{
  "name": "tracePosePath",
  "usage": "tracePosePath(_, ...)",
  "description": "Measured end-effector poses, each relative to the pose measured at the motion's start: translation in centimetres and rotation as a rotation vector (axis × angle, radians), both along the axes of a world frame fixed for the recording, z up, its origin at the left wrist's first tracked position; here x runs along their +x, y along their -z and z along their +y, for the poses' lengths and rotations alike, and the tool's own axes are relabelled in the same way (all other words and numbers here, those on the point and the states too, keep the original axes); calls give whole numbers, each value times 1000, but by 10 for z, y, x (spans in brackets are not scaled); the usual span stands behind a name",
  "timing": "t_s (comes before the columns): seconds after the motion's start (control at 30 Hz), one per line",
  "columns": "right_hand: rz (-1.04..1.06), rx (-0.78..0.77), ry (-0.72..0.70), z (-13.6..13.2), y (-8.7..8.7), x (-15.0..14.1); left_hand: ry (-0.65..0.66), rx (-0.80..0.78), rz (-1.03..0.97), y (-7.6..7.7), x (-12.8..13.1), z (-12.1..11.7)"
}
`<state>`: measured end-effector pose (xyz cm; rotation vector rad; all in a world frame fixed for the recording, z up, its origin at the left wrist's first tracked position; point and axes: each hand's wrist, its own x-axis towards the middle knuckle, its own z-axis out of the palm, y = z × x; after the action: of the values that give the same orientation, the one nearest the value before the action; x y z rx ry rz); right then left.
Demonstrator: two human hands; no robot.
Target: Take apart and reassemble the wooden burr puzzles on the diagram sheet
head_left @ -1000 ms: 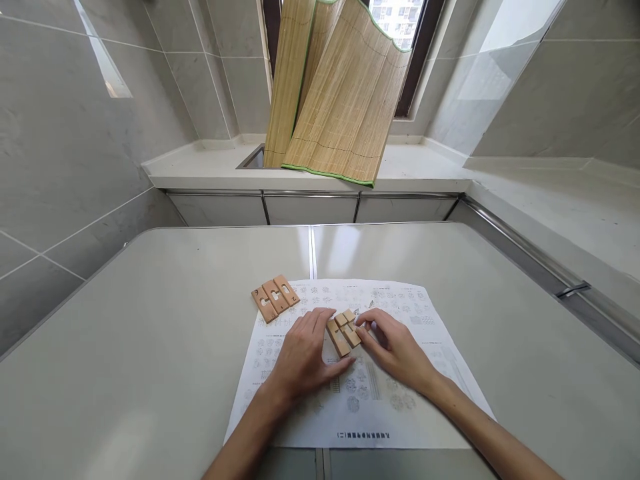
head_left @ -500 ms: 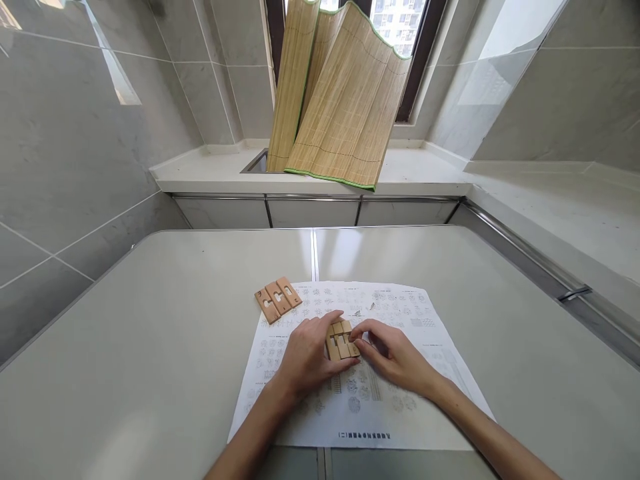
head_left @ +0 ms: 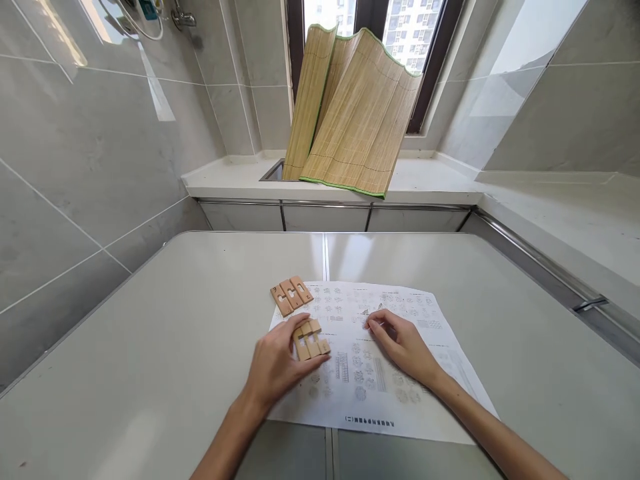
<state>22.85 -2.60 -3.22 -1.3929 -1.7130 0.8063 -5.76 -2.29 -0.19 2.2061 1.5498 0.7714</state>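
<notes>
Head view, looking down: find the pale wooden pieces side by side on the left part of the paper sheet, clasped in the left hand, with fingers curled round the far side and thumb laid along the near side. To hold well, squeeze evenly from both sides, just firmly enough to bind the loose pieces into one group, and shift level, without tipping; expect lopsided pressure to push the notched edges out of line. Read the long axis of each piece as running away from the body, leaning slightly left at the far end, with an open notch pointing toward the right hand. See that hand apart from the pieces, curled in narrow over the sheet, with nothing visible in the grip; too small in view to tell if closed at the tips. Just beyond the left hand, note three redder wooden pieces, slotted and lined up on a similar slant, across the far-left corner of the sheet and onto the desk. Farther out, spot a bamboo mat standing folded on the ledge before the window.
</notes>
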Motion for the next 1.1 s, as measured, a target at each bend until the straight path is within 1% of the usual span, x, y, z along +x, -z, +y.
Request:
tracePosePath(0.1, -12, 13, -10, -1, 1, -1, -172, -27, 54, -5, -28, -8)
tracePosePath(0.17, -17, 17, -14, -2, 1, -1, -272, -50, 86, -9, -43, -10)
tracePosePath(0.27, -21, 17, -21, -2, 2, -1, -357, -45, 98, -11, -55, -5)
tracePosePath(0.4, -29, 24, -27, -3, 2, -1, -390, -47, 163, -9, -60, 6)
tracePosePath(0.57, -57, 25, -35, -5, 4, 0, -389, -50, 213, -4, -54, 18)
tracePosePath(0.83, -78, 30, -35, -5, 7, 0, -380, -30, 244, 5, -44, 22)
tracePosePath(0.97, -79, 20, -38, -5, 8, -1, -364, 32, 234, 7, -42, 20)
tracePosePath(1.03, -71, 8, -42, -5, 8, -1, -373, 88, 240, 5, -40, 20)
tracePosePath(1.1, -67, 0, -46, -5, 7, -1, -409, 151, 244, 1, -38, 20)
